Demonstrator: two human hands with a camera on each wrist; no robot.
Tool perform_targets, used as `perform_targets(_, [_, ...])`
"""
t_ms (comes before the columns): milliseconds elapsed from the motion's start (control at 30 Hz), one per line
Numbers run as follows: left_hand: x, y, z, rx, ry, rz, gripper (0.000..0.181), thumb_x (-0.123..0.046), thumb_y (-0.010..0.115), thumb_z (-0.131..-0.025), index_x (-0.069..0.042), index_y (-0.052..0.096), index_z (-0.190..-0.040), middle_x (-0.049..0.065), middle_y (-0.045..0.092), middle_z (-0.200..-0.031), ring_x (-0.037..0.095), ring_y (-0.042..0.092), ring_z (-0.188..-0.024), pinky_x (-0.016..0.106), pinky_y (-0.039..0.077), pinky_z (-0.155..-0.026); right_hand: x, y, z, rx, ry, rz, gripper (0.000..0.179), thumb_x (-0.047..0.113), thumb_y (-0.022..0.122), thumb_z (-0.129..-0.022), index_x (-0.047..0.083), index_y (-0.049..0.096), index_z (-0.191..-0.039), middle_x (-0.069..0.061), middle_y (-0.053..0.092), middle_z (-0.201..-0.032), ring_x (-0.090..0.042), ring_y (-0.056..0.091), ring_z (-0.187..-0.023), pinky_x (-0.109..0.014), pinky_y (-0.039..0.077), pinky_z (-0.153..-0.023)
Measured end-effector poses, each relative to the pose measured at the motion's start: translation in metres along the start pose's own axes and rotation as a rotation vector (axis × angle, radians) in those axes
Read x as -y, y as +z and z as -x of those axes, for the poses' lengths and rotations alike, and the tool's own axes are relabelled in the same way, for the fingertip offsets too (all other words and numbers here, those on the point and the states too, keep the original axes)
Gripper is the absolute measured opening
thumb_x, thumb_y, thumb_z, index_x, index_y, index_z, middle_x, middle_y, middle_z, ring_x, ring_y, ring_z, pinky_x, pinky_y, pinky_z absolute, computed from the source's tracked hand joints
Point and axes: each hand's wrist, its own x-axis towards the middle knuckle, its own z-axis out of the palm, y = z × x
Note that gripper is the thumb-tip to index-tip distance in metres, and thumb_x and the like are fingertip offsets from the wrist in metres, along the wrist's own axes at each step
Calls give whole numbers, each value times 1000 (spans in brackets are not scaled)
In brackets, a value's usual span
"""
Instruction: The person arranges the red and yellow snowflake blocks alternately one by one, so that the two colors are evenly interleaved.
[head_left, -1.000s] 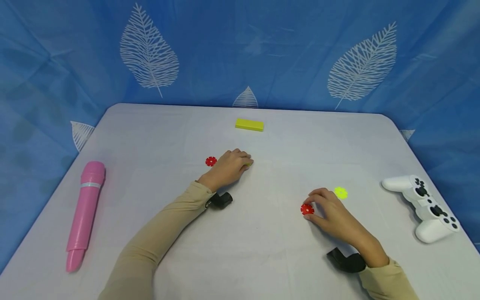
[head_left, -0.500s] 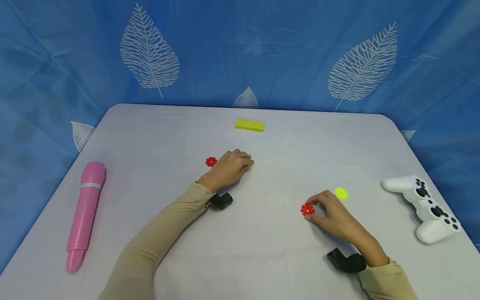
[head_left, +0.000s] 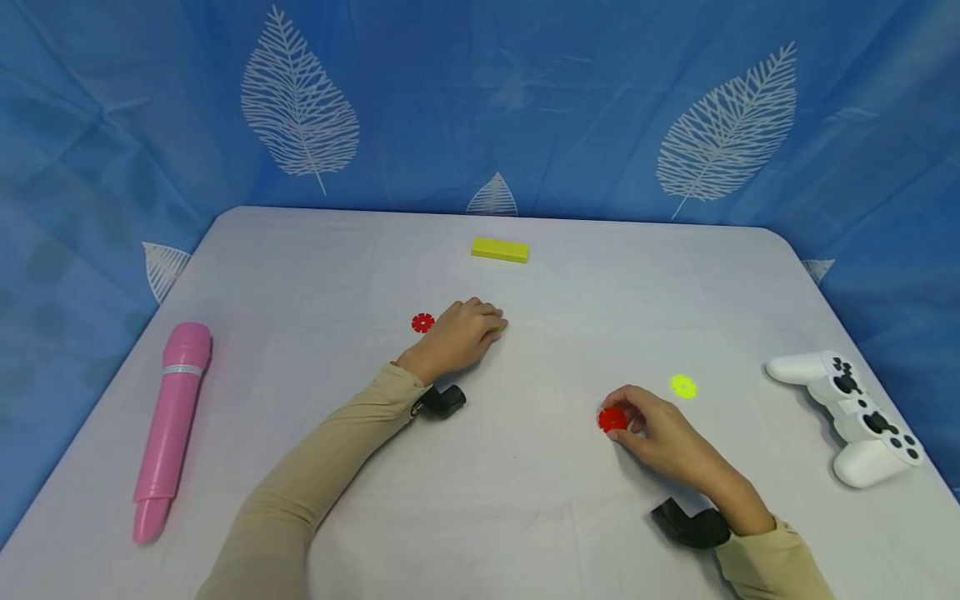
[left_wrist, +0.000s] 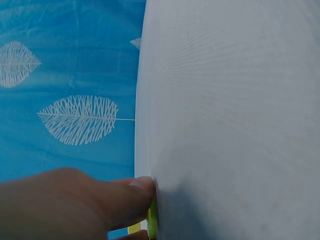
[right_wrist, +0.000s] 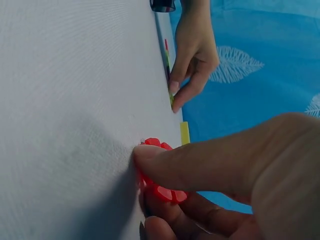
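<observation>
My right hand (head_left: 660, 429) pinches a red notched plastic disc (head_left: 611, 420) between thumb and fingers, just over the white table. In the right wrist view, the thumb covers the middle of that red disc (right_wrist: 170, 194), which is tilted. Farther left, my left hand (head_left: 457, 337) is low at the table and pinches a yellow-green piece (left_wrist: 153, 217), mostly hidden by the fingers. Beside the left wrist lies another red notched disc (head_left: 423, 322). A yellow-green notched disc (head_left: 683, 386) lies just beyond my right hand.
A yellow block (head_left: 499, 250) lies near the back edge of the table (head_left: 525, 517). At the left is a pink microphone-shaped object (head_left: 171, 433), at the right a white game controller (head_left: 847, 417). A blue leaf-printed cloth (head_left: 487, 100) hangs behind.
The right fingers have shifted and turned the red disc slightly, so its centre hole is no longer plain in the head view. My left hand holds still.
</observation>
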Motion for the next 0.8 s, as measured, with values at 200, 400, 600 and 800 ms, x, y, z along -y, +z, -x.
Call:
perform_targets(200, [0, 0, 0, 1, 3, -6, 26, -16, 56, -89, -12, 65, -113, 4, 63, -118, 21, 56, -107, 36, 46, -89, -1, 4, 0, -1, -112, 25, 38, -4, 70, -72, 15, 63, -104, 2, 61, -95, -2, 50, -79, -20, 45, -65])
perform_targets(400, [0, 0, 0, -3, 3, -7, 26, -15, 56, -89, -11, 65, -113, 5, 63, -117, 21, 56, -106, 36, 46, -89, 1, 6, -2, 5, -148, -20, 28, -4, 64, -78, 12, 68, -101, 3, 60, -91, -5, 53, -78, -18, 44, -67])
perform_targets(600, [0, 0, 0, 4, 8, -17, 26, -16, 56, -89, -11, 65, -113, 5, 63, -117, 21, 57, -106, 34, 47, -89, 4, 9, -2, 6, -128, -64, 24, -4, 61, -81, 10, 69, -99, 3, 61, -92, -8, 54, -79, -17, 44, -67])
perform_targets(800, [0, 1, 0, -10, 19, -9, 26, -14, 56, -89, -11, 65, -112, 5, 63, -116, 22, 57, -104, 34, 48, -87, 6, 11, -1, -6, -93, -76, 32, -6, 64, -77, 14, 68, -102, 5, 63, -97, -3, 54, -85, -18, 45, -71])
